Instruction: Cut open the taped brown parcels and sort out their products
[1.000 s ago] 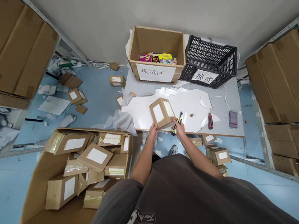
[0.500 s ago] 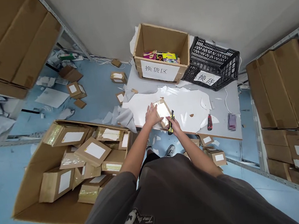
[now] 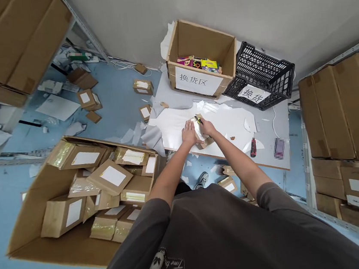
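A small taped cardboard box (image 3: 204,143) with a shiny white label lies near the front edge of the white table (image 3: 172,129). My left hand (image 3: 189,132) grips its left side, fingers pointing away from me. My right hand (image 3: 207,128) is closed around a yellow and black utility knife (image 3: 198,119), held at the far end of the box top. Much of the knife is hidden by my fingers, and I cannot tell whether its blade is in the tape. Scraps of white paper lie around the box.
A carton of colourful packs (image 3: 197,83) and a black plastic crate (image 3: 261,73) stand at the table's back. A red cutter (image 3: 252,147) lies to the right. Left of me is a large open carton (image 3: 59,251) of parcels. Shelves (image 3: 306,137) flank the right side.
My right hand has moved from the box's near right corner to its far end with the knife. My left hand has shifted its hold on the box. The view has moved slightly.
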Tool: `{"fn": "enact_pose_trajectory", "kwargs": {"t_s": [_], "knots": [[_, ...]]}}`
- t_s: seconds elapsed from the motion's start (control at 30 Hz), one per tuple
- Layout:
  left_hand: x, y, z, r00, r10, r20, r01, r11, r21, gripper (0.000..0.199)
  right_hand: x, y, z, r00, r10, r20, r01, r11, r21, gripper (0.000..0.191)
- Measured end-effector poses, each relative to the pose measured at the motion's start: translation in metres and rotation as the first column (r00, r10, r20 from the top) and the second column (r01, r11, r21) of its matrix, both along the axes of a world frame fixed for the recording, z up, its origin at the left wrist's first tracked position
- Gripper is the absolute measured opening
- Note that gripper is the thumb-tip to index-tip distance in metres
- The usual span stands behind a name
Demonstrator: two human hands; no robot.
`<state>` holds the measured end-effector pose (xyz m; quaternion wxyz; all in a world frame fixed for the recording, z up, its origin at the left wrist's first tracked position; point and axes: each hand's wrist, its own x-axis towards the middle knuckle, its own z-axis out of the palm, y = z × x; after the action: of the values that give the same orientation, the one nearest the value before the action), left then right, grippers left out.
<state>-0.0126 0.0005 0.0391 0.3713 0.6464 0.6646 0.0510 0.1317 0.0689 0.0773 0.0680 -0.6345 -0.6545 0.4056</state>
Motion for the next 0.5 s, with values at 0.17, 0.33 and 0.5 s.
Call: {"fn": "enact_pose_trajectory", "kwargs": {"t_s": [0.17,0.33,0.5], "knots": [[0.012,0.007,-0.003,0.999,0.036,0.017,-0.036,0.999,-0.010,0.156,-0.005,0.013,0.004,0.957,0.187,0.221,-0.203,0.978,0.049,0.054],[0.014,0.006,-0.003,0.998,0.054,0.029,-0.054,0.998,0.007,0.147,-0.007,-0.003,0.006,0.945,0.202,0.258,-0.226,0.972,0.068,0.056],[0.011,0.007,-0.004,1.000,0.015,0.003,-0.015,1.000,0.008,0.148,-0.006,-0.012,0.003,0.956,0.160,0.245,-0.188,0.978,0.093,0.056]]}}
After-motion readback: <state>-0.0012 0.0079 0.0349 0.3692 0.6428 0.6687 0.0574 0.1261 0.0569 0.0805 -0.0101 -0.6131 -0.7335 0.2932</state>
